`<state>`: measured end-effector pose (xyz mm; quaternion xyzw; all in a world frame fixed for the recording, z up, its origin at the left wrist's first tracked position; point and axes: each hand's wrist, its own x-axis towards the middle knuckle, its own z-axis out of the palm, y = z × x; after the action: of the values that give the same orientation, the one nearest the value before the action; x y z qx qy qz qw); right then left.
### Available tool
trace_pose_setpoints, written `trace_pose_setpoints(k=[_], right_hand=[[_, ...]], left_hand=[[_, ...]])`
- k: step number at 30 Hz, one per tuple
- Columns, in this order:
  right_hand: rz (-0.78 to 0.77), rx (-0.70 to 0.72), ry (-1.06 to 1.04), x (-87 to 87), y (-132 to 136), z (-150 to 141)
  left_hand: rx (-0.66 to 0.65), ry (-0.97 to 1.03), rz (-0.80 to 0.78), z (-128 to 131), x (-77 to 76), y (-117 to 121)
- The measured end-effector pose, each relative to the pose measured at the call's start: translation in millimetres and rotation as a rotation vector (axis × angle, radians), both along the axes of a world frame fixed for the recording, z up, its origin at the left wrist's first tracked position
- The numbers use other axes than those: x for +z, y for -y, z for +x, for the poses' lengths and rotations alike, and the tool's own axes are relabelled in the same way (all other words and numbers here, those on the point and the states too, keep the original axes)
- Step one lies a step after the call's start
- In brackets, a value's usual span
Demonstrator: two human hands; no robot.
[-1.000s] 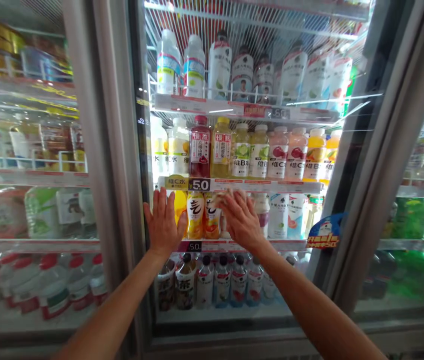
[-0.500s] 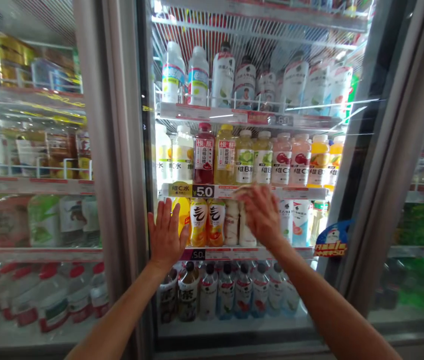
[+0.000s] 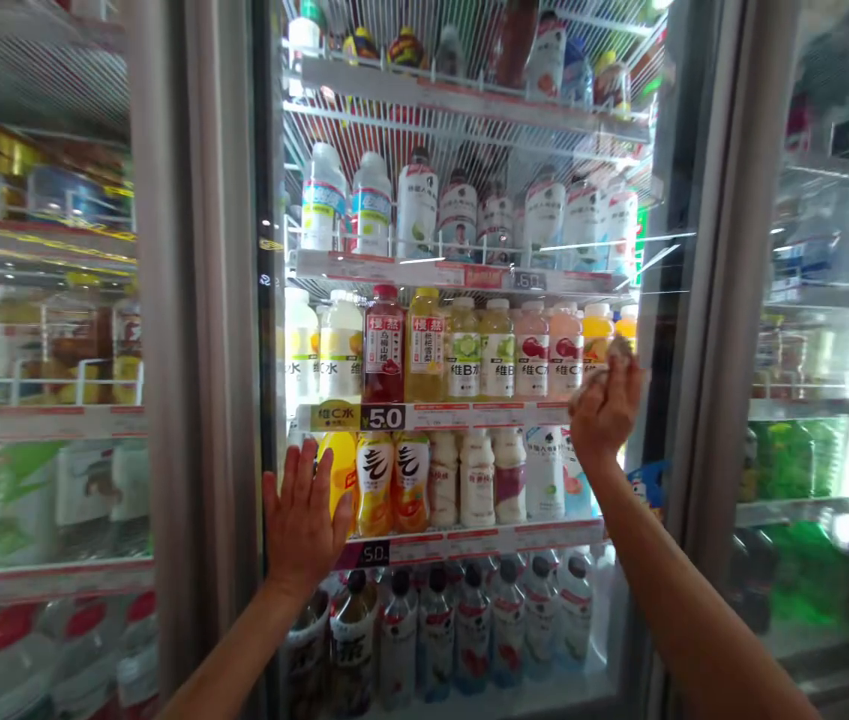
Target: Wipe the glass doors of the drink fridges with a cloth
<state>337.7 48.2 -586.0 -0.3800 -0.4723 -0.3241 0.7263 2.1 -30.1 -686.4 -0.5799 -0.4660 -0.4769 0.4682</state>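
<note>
The glass door of a drinks fridge stands in front of me. My left hand lies flat against its lower left part, fingers stretched upward, holding nothing. Higher up on the right, my right hand is closed on a crumpled pale cloth, pressed to the glass. Most of the cloth is hidden by the fingers, and the hand is slightly blurred. Behind the glass near that hand are orange drink bottles. Close to the left hand are orange-labelled bottles.
Metal door frames run up both sides of the glass. Inside, several shelves carry rows of bottles. Neighbouring fridge sections show red-capped bottles at left and green bottles at right. A blue sticker is partly covered by my right arm.
My right hand has moved right and slightly up across the glass with the cloth. My left hand stays flat on the door. The view has tilted up and shifted right.
</note>
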Motion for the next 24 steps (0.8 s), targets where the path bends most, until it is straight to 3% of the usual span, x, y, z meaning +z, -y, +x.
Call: trace_pose_setpoints(k=[2, 5, 7, 8, 11, 13, 16, 19, 20, 22, 24], right_hand=[[0.049, -0.018, -0.096, 3.3, -2, -1], [0.026, 0.020, 0.365, -7.5, 5, -19], [-0.009, 0.034, 0.574, -13.0, 7, -13], [-0.012, 0.021, 0.534, -13.2, 5, -1], [0.029, -0.062, 0.022, -9.6, -8, 48], [0.030, -0.088, -0.182, -14.5, -13, 61], [-0.013, -0.053, 0.001, -39.4, -4, 29], [-0.019, 0.025, 0.542, -58.5, 11, -11], [-0.001, 0.032, 0.624, -58.7, 13, -15], [0.050, 0.004, 0.497, -52.3, 11, -9], [0.080, -0.044, 0.166, -46.5, 6, 0]], left_hand=[[-0.003, 0.001, 0.007, 1, 0.1, 0], [-0.009, 0.004, 0.000, 1, 0.3, 0], [-0.011, 0.003, -0.002, 0, 0.2, 1], [-0.014, 0.002, -0.001, 0, 0.1, 1], [-0.028, 0.013, -0.012, 0, -0.8, 1], [-0.038, 0.026, -0.016, 0, -1.6, 0], [-0.037, 0.034, -0.003, 0, -2.2, -3], [-0.027, 0.033, 0.005, 1, -2.0, -4], [-0.024, 0.031, 0.002, 1, -1.8, -3], [-0.017, 0.021, -0.007, 1, -1.7, -2], [-0.008, 0.006, -0.009, 0, -1.4, -1]])
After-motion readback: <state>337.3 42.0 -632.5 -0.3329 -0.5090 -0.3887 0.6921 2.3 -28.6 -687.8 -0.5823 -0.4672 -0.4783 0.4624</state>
